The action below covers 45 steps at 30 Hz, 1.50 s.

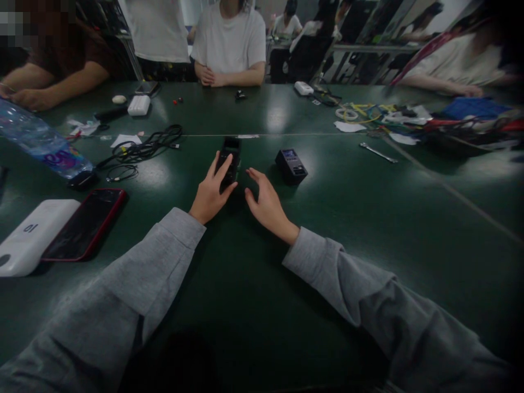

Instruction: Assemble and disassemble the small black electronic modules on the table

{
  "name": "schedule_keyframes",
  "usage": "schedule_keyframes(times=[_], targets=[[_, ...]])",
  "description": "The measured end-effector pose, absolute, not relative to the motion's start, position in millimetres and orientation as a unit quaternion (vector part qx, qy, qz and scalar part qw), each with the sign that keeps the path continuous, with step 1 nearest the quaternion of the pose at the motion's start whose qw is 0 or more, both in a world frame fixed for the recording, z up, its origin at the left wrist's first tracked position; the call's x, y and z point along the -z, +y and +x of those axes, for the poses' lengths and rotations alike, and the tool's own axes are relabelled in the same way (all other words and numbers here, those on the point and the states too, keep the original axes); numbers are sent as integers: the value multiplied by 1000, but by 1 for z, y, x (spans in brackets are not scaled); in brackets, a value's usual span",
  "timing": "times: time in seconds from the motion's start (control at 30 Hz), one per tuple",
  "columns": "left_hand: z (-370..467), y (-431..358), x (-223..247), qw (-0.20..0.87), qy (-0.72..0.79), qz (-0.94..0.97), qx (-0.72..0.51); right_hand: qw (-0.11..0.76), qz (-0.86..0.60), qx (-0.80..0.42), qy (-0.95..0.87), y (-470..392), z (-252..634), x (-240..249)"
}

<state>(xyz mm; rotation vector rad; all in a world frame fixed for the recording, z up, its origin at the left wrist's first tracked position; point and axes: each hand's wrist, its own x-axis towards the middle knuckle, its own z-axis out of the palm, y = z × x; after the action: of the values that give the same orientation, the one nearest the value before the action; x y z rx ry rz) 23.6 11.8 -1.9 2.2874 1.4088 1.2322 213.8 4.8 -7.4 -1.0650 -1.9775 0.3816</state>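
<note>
Reaching sleeves point(135, 278): the counter point(229, 262) was crossed by both, grey and slanted in from the near corners.
White power bank point(33, 234): it was laid flat at the near left, beside a red-edged phone point(88, 224) whose dark screen was turned up.
Right hand point(267, 206): thumb and fingers were held wide apart in a curve, just right of the black device point(232, 143); whether the counter was touched could not be told.
Left hand point(210, 194): fingers were spread over the black device, and the thumb was stretched toward its right side; whether it was gripped or only touched could not be told.
Black device position: it was set mid-counter, near a pale seam point(196, 135), its far part left uncovered.
Dark box point(291, 166): it was placed near the right hand, a bluish screen shown on its upper face.
Clear bottle point(45, 144): it was seen slanted at the left; whether it lay or stood could not be told.
Black cables point(151, 143): they were loosely bunched beside white paper point(126, 141).
Wrench point(379, 153): it was laid aslant at the right.
Cable tangle point(368, 112): it was heaped farther right.
Co-worker point(229, 38): a white shirt was worn, the hands clasped at the far edge.
</note>
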Motion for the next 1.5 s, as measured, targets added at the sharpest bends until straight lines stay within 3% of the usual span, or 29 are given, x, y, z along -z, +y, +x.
schedule_keyframes(times=[0.27,0.53,1.13,1.3,1.5], targets=[[-7,21,8,56,528,698,-480,380,-418,-129,-815,0,218,1],[-16,24,26,103,591,703,-381,259,-377,-73,-886,-4,213,3],[-1,9,9,-7,556,761,-335,297,-440,-46,-846,-2,215,7],[8,-1,-2,-59,493,818,-290,332,-454,44,-826,10,233,-3],[10,-2,-4,-81,452,858,-231,334,-580,142,-729,51,288,-3]])
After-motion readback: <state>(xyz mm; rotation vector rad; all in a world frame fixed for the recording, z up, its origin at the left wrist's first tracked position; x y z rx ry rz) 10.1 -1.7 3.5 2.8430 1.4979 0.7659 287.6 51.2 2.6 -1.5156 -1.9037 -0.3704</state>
